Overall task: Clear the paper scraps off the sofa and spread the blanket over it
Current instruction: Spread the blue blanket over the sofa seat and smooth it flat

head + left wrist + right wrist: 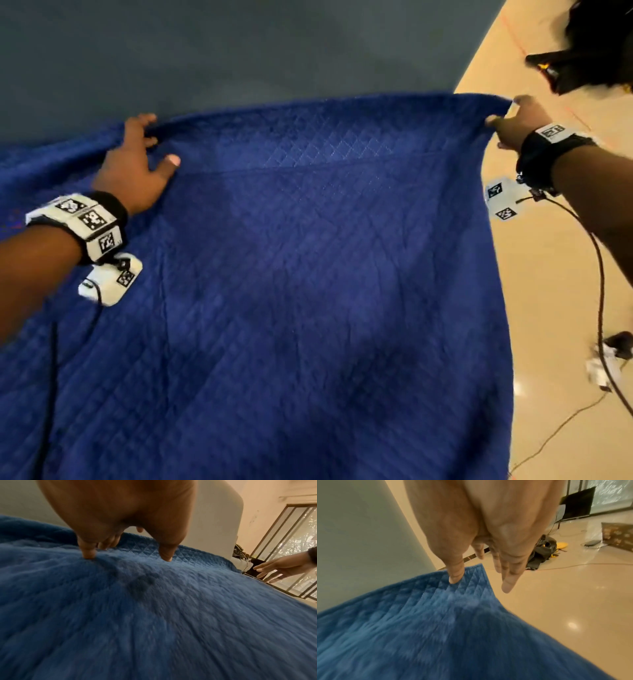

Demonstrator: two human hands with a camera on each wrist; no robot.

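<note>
A blue quilted blanket [308, 274] lies spread across the seat of the grey-blue sofa [239, 51], and its right side hangs over the floor. My left hand [157, 144] rests on the blanket's far edge by the sofa back, fingers pressing down and thumb spread apart. In the left wrist view this hand [127, 555] touches the blanket [154, 615] with a fingertip. My right hand [503, 113] is at the far right corner. The right wrist view shows its fingers [506, 586] straight, the thumb just touching the blanket [419, 628]. No paper scraps show on the sofa.
Beige tiled floor [555, 308] lies to the right of the sofa. A black bag [589, 44] sits on it beyond the corner. Cables [565, 421] and white bits beside a small dark object [603, 363] lie nearer. A patterned box [618, 536] stands further off.
</note>
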